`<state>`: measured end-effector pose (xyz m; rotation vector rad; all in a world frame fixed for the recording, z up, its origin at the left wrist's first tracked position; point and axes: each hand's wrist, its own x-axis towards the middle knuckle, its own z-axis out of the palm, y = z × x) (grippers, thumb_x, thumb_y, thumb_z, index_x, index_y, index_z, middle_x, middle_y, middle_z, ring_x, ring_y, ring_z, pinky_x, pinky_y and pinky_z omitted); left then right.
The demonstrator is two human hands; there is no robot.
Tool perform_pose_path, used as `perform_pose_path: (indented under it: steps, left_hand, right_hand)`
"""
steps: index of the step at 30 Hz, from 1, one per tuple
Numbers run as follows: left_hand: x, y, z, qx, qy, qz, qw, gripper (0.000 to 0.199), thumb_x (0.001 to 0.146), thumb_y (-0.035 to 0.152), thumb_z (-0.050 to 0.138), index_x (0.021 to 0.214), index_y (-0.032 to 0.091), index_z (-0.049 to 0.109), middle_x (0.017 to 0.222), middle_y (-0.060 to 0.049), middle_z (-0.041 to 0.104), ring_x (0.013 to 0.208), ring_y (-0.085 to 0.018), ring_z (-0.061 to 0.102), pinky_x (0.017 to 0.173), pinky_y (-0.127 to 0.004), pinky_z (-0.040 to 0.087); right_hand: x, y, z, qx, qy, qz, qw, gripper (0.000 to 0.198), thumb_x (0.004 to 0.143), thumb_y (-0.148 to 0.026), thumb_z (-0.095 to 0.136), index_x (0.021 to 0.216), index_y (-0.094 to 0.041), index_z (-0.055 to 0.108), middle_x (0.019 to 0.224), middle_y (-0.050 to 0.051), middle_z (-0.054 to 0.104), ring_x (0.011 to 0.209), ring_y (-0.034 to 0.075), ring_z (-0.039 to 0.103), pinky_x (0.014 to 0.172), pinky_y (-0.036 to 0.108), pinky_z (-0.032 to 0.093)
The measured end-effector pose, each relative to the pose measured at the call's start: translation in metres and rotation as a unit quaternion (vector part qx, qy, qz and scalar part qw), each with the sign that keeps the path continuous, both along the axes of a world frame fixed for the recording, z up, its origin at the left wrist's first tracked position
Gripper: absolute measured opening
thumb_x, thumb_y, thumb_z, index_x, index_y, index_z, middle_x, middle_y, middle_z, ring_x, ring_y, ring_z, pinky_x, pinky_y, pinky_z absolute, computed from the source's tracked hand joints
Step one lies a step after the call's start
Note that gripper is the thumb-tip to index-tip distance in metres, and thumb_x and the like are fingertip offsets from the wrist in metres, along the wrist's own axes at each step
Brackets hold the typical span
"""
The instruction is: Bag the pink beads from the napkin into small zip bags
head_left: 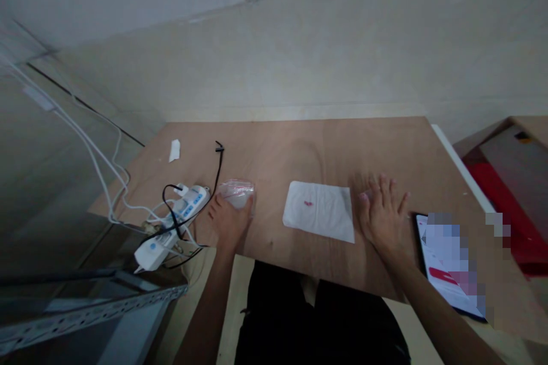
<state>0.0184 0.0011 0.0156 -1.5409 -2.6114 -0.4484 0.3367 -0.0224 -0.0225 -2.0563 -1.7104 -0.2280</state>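
In the head view, a white sheet (329,214) lies on the table (265,151). Left of the sheet, the left hand (231,220) rests spread open on a clear plastic bag (235,195); right of it, the right hand (384,215) lies open, palm down.

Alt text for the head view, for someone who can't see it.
A person's left hand rests on a clear plastic bag and the right hand lies spread on a wooden table, with a white sheet bearing a small reddish patch between them. A cabled power strip lies at left, a tablet-like device at right.
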Motion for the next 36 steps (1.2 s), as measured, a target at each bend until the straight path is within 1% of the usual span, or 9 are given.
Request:
perform_pose_path:
  steps: [6, 13, 17, 22, 25, 27, 32, 34, 36]
  left_hand:
    - [-0.006, -0.005, 0.000, -0.049, -0.001, -0.028, 0.998, 0.064, 0.078, 0.050, 0.061, 0.122, 0.003, 0.054, 0.119, -0.027, 0.063, 0.116, -0.042, 0.056, 0.097, -0.054, 0.039]
    - [-0.003, -0.014, -0.004, 0.035, -0.027, -0.069, 0.997, 0.059, 0.078, 0.043, 0.062, 0.125, 0.009, 0.050, 0.123, -0.023, 0.063, 0.117, -0.040, 0.055, 0.098, -0.054, 0.039]
    - [0.002, -0.020, -0.002, 0.122, -0.104, -0.146, 0.976, 0.057, 0.075, 0.039, 0.068, 0.124, 0.014, 0.051, 0.122, -0.020, 0.063, 0.117, -0.041, 0.056, 0.101, -0.057, 0.038]
    - [0.026, -0.028, 0.008, 0.222, -0.176, -0.321, 0.904, 0.058, 0.074, 0.036, 0.074, 0.126, 0.021, 0.051, 0.119, -0.013, 0.064, 0.112, -0.032, 0.061, 0.099, -0.051, 0.045]
    - [0.045, -0.031, 0.012, 0.221, -0.154, -0.398, 0.877, 0.054, 0.080, 0.035, 0.070, 0.128, 0.021, 0.049, 0.118, -0.012, 0.065, 0.111, -0.028, 0.062, 0.096, -0.045, 0.049]
    - [0.056, -0.031, 0.014, 0.216, -0.153, -0.442, 0.857, 0.052, 0.083, 0.033, 0.068, 0.129, 0.022, 0.048, 0.117, -0.012, 0.065, 0.110, -0.026, 0.062, 0.094, -0.042, 0.051]
    - [0.076, -0.033, 0.021, 0.244, -0.167, -0.453, 0.841, 0.061, 0.073, 0.039, 0.077, 0.125, 0.019, 0.051, 0.119, -0.014, 0.063, 0.112, -0.027, 0.060, 0.096, -0.042, 0.050]
    - [0.083, -0.037, 0.025, 0.273, -0.213, -0.393, 0.852, 0.046, 0.073, 0.041, 0.076, 0.109, 0.017, 0.060, 0.107, -0.012, 0.065, 0.104, -0.027, 0.062, 0.091, -0.041, 0.052]
    - [0.092, -0.039, 0.029, 0.233, -0.315, -0.340, 0.855, 0.025, 0.080, 0.039, 0.068, 0.092, 0.018, 0.064, 0.090, -0.008, 0.068, 0.088, -0.022, 0.066, 0.081, -0.035, 0.054]
  right_hand:
    - [0.004, -0.001, 0.000, 0.021, 0.009, 0.007, 1.000, 0.053, 0.100, -0.035, 0.024, 0.125, -0.001, 0.056, 0.147, 0.025, 0.043, 0.142, 0.036, 0.031, 0.114, 0.063, 0.020]
    - [-0.009, -0.006, 0.011, 0.117, 0.080, -0.002, 0.990, 0.048, 0.098, -0.039, 0.030, 0.128, -0.007, 0.051, 0.142, 0.025, 0.046, 0.142, 0.035, 0.032, 0.113, 0.064, 0.020]
    - [-0.048, -0.006, 0.038, 0.172, 0.184, 0.059, 0.966, 0.035, 0.096, -0.035, 0.038, 0.117, -0.014, 0.058, 0.133, 0.020, 0.055, 0.135, 0.030, 0.043, 0.109, 0.056, 0.035]
    - [-0.091, 0.001, 0.078, 0.005, 0.412, 0.257, 0.874, 0.022, 0.092, -0.028, 0.050, 0.099, -0.018, 0.068, 0.103, 0.011, 0.072, 0.092, 0.020, 0.068, 0.080, 0.036, 0.055]
    - [-0.094, 0.007, 0.086, -0.131, 0.481, 0.309, 0.810, 0.018, 0.086, -0.027, 0.060, 0.096, -0.016, 0.071, 0.088, 0.007, 0.075, 0.075, 0.017, 0.069, 0.068, 0.029, 0.054]
    - [-0.089, 0.007, 0.087, -0.172, 0.494, 0.311, 0.793, 0.015, 0.083, -0.024, 0.063, 0.091, -0.016, 0.073, 0.082, 0.005, 0.075, 0.072, 0.016, 0.069, 0.066, 0.028, 0.053]
    - [-0.075, -0.005, 0.085, -0.144, 0.503, 0.241, 0.818, 0.013, 0.083, -0.019, 0.063, 0.080, -0.016, 0.075, 0.073, 0.004, 0.075, 0.065, 0.016, 0.067, 0.061, 0.026, 0.051]
    - [-0.075, -0.013, 0.086, -0.103, 0.486, 0.205, 0.843, 0.015, 0.085, -0.021, 0.062, 0.083, -0.017, 0.076, 0.076, 0.005, 0.076, 0.063, 0.016, 0.068, 0.059, 0.026, 0.052]
    - [-0.078, -0.022, 0.087, -0.053, 0.445, 0.184, 0.875, 0.017, 0.087, -0.023, 0.060, 0.089, -0.019, 0.077, 0.083, 0.006, 0.077, 0.065, 0.016, 0.069, 0.062, 0.027, 0.054]
